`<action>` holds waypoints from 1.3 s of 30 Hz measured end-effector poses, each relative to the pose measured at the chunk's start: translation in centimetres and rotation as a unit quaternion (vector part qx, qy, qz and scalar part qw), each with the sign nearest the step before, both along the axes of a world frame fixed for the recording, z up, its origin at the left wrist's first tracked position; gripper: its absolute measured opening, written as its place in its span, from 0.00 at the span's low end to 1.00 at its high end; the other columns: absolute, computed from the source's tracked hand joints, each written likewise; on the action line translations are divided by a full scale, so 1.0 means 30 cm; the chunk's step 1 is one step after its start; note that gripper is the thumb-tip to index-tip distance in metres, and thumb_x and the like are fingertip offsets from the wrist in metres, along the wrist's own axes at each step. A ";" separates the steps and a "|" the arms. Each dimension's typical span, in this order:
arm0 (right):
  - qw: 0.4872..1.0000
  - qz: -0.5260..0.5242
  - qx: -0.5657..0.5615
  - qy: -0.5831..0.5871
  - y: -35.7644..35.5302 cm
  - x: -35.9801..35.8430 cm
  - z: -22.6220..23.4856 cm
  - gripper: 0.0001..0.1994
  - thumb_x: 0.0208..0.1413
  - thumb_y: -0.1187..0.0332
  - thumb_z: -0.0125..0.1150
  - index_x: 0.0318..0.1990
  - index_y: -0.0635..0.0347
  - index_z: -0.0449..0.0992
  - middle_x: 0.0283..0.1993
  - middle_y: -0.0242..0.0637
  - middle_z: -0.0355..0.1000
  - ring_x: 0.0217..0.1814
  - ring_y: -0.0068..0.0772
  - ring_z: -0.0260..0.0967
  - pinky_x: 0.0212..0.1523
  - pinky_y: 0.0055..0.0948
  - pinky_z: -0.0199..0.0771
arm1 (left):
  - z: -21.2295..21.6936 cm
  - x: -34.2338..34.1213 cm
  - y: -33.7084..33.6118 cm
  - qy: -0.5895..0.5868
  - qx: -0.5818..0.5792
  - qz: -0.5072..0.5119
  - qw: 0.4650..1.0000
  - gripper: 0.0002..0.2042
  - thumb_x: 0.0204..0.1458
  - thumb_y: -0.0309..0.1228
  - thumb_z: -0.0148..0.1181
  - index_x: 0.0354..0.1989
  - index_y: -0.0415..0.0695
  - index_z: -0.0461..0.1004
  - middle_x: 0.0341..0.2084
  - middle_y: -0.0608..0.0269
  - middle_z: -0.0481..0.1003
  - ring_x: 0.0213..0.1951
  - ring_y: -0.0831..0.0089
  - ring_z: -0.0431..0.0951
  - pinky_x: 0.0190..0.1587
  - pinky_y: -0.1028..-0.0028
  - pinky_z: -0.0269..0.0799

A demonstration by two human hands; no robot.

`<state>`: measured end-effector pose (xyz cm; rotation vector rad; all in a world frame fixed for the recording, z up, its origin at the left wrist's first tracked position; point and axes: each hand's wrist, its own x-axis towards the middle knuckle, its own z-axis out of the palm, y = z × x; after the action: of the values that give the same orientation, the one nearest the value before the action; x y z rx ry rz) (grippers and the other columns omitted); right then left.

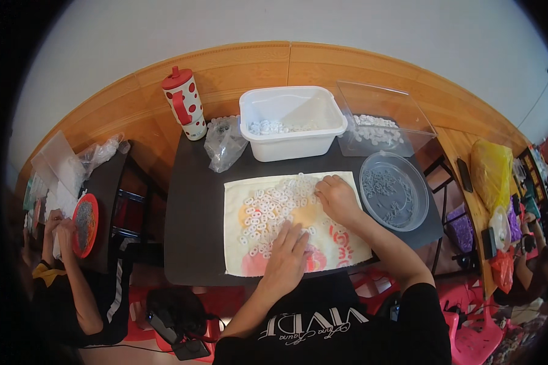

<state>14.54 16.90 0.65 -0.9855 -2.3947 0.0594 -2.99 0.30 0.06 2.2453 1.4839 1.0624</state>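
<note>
Left hand [286,258] spreads loosely by white rings [263,210], near the towel's [232,198] front edge; what curled right hand [341,201] holds, one cannot tell.

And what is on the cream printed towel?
Many small white pieces with holes lie on the cream printed towel; the left hand and right hand cover whatever is directly under them.

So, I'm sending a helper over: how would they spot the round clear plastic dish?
Find the central dark table, then the cream printed cloth on it. The round clear plastic dish sits just right of that cloth, holding grey pieces. Unlike the white plastic tub and clear rectangular container, it's circular.
</note>
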 end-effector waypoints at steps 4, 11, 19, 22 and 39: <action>1.000 0.010 0.001 0.022 -0.001 0.023 -0.008 0.04 0.48 0.76 0.62 0.32 0.62 0.76 0.32 0.44 0.71 0.36 0.51 0.70 0.37 0.45 0.70 | 0.000 -0.002 -0.006 -0.007 0.002 -0.002 1.000 0.18 0.52 0.25 0.63 0.52 0.31 0.73 0.58 0.41 0.66 0.64 0.39 0.62 0.64 0.53 0.60; 0.984 0.167 -0.049 0.030 -0.287 0.021 0.059 0.06 0.42 0.73 0.62 0.29 0.59 0.72 0.31 0.41 0.70 0.33 0.49 0.71 0.33 0.42 0.72 | 0.034 -0.020 0.003 -0.097 0.065 -0.018 0.993 0.18 0.50 0.21 0.62 0.51 0.35 0.74 0.51 0.45 0.71 0.54 0.45 0.70 0.57 0.57 0.67; 0.967 0.156 -0.157 0.127 -0.336 0.037 0.082 0.07 0.48 0.73 0.62 0.35 0.62 0.73 0.32 0.43 0.71 0.36 0.49 0.72 0.37 0.40 0.73 | 0.045 0.012 -0.001 -0.220 -0.042 -0.033 0.974 0.13 0.49 0.15 0.62 0.44 0.33 0.78 0.32 0.54 0.77 0.33 0.66 0.78 0.37 0.73 0.74; 0.970 0.187 -0.077 0.138 -0.345 0.049 0.086 0.08 0.48 0.74 0.61 0.37 0.62 0.74 0.34 0.42 0.71 0.37 0.49 0.72 0.39 0.40 0.73 | 0.046 0.018 0.011 -0.283 -0.113 -0.027 0.952 0.10 0.48 0.15 0.63 0.40 0.33 0.79 0.29 0.58 0.77 0.31 0.72 0.77 0.35 0.76 0.72; 0.968 0.087 -0.085 0.221 -0.277 0.258 0.124 0.07 0.47 0.78 0.67 0.35 0.61 0.76 0.32 0.40 0.73 0.35 0.46 0.74 0.35 0.38 0.73 | 0.016 0.082 0.052 -0.243 -0.122 -0.049 0.961 0.02 0.53 0.17 0.60 0.34 0.34 0.77 0.26 0.59 0.74 0.28 0.71 0.75 0.32 0.75 0.69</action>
<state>22.28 8.59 4.35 -0.7377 -2.0746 0.5032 -0.52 1.85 0.55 1.7079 1.2043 1.2126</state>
